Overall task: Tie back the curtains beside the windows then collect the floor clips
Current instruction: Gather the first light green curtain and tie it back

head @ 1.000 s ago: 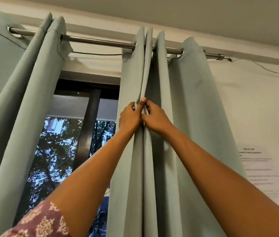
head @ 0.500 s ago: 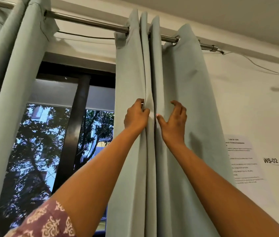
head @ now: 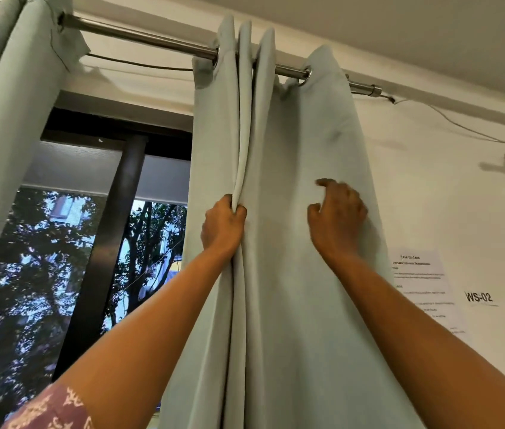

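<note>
Matt cloth on a shiny metal rod.
The curtain (head: 291,274) is smooth, matt pale-green cloth; the rod (head: 139,37) is glossy polished metal; the wall (head: 446,196) looks matt, with paper sheets (head: 421,283) on it.

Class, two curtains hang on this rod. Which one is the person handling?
The right-hand curtain, bunched beside the wall. The left hand grips its folds and the right hand reaches across its flat panel. The left-hand curtain hangs untouched.

Steel curtain rod (head: 152,38) high along the wall, pale green curtains (head: 291,212) hung by eyelets.
</note>
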